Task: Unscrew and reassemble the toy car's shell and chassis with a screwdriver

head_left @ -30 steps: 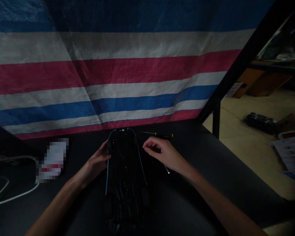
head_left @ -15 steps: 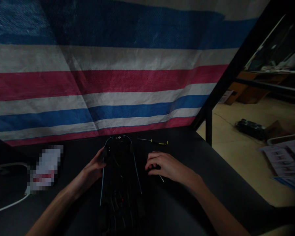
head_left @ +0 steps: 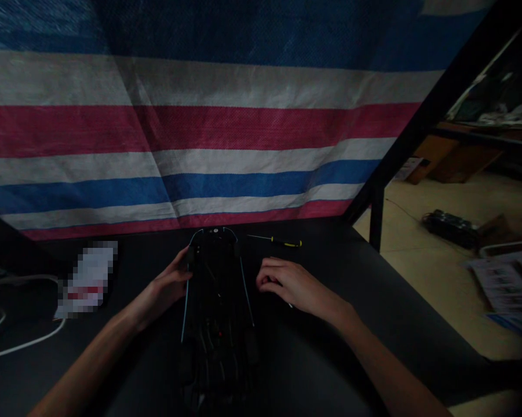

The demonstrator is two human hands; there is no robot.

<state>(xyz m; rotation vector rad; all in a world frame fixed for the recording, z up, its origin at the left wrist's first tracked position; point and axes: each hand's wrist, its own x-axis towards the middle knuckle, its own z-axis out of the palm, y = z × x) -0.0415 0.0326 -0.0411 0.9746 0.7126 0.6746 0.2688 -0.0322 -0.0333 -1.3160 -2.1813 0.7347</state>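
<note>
A long black chassis-like frame [head_left: 217, 301] with thin light-blue rods along its sides lies lengthwise on the dark table [head_left: 373, 313]. My left hand [head_left: 169, 286] rests against its upper left side, thumb and fingers curled on its edge. My right hand [head_left: 289, 284] sits to the right of the frame, palm down on the table, fingers curled over a small dark thing I cannot make out. A thin metal pin shows just under that hand. A small screwdriver [head_left: 278, 241] with a yellow-and-black handle lies beyond my right hand.
A striped red, white and blue tarp [head_left: 200, 133] hangs behind the table. A white cable [head_left: 21, 341] and a blurred white packet [head_left: 87, 278] lie at the left. A black post [head_left: 376, 220] marks the table's right edge, with floor and clutter beyond.
My right hand dropped from a raised pinch near the frame's top right onto the table, fingers curled down. The left hand stayed on the frame. The view shifted slightly.
</note>
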